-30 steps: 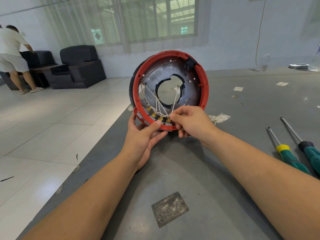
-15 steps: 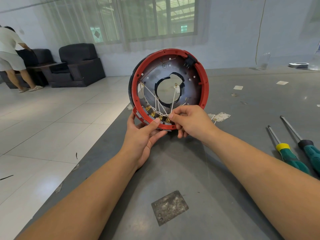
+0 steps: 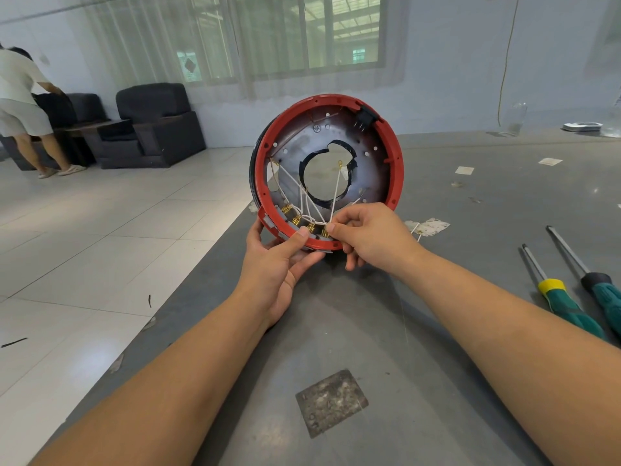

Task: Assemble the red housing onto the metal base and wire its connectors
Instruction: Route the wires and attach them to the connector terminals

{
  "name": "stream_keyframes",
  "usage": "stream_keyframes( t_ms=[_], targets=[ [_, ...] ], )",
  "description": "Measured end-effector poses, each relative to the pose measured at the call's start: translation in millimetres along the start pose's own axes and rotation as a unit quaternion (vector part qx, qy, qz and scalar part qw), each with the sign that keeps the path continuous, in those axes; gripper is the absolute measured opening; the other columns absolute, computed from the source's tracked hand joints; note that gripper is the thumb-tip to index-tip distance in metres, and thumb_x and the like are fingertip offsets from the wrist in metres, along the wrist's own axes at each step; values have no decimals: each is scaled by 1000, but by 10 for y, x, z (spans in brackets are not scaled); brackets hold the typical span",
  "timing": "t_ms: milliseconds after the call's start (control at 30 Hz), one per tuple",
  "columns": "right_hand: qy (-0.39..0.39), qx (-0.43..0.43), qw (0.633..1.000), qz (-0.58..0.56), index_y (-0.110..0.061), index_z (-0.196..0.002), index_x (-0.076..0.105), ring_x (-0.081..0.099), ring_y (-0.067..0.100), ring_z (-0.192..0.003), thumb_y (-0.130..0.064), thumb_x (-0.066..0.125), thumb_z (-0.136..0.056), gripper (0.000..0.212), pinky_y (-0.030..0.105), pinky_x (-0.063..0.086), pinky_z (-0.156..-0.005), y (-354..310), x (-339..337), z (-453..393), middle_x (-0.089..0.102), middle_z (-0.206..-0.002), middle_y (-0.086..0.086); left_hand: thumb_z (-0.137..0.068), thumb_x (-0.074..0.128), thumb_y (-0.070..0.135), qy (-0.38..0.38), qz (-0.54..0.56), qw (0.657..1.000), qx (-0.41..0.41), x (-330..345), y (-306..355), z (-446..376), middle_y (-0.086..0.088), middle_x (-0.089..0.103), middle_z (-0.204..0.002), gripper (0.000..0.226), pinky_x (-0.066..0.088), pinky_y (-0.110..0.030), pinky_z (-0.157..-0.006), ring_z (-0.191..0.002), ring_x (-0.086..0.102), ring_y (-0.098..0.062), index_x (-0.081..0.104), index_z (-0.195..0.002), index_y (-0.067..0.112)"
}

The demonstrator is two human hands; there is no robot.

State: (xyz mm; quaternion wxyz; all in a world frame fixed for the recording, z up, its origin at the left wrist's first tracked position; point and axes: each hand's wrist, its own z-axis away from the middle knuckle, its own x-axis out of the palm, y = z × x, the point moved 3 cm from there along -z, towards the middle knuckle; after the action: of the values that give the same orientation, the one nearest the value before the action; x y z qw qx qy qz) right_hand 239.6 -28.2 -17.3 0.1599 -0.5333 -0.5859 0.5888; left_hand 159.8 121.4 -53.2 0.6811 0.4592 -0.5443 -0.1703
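The red housing [image 3: 393, 142] is a round ring held upright on its edge above the grey table, its open side facing me. Inside it sits the metal base [image 3: 369, 169], a dull plate with a large centre hole. Several white wires [image 3: 295, 185] run down to brass connectors [image 3: 297, 219] along the lower rim. My left hand [image 3: 279, 264] grips the ring's bottom edge, thumb pressed on the rim. My right hand [image 3: 373, 235] pinches a white wire at the rightmost brass connector.
Two green-handled screwdrivers [image 3: 564, 301] lie on the grey table [image 3: 437, 348] at the right. Paper scraps [image 3: 428, 227] lie behind the ring, a rough metal patch [image 3: 331, 401] near me. The table's left edge drops to a tiled floor; a person [image 3: 23, 105] stands by dark armchairs far left.
The ring has risen and tilted slightly in my hands. My right fingers stay pinched at the same lower connector, and my left grip is unchanged.
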Motion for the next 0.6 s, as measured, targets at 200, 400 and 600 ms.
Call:
stream_keyframes(
  t_ms=[200,400,600],
  targets=[
    [40,-30,998,31,-15,-88,71,66,19,-42,-23,62,-99,16,25,47,-44,5,12,47,62,-54,0,-88,74,-5,4,-4,1000,-3,12,-4,-10,-21,69,-125,74,64,-50,-79,-101,75,-41,41,-145,29],
    [124,-98,962,225,-29,-102,68,70,20,-80,-43,56,-98,19,37,56,-73,-28,47,178,71,-84,-8,-88,76,-3,-2,-3,1000,-6,-1,5,-8,-14,78,-108,76,64,-44,-76,-102,75,-40,35,-142,32],
    [121,-161,923,327,-27,-118,64,61,20,-79,-52,65,-91,37,37,54,-69,-18,53,280,43,-121,-4,-88,78,1,36,21,999,-29,-4,33,2,-27,66,-126,73,63,-53,-84,-96,77,-36,32,-145,9]
  ],
)
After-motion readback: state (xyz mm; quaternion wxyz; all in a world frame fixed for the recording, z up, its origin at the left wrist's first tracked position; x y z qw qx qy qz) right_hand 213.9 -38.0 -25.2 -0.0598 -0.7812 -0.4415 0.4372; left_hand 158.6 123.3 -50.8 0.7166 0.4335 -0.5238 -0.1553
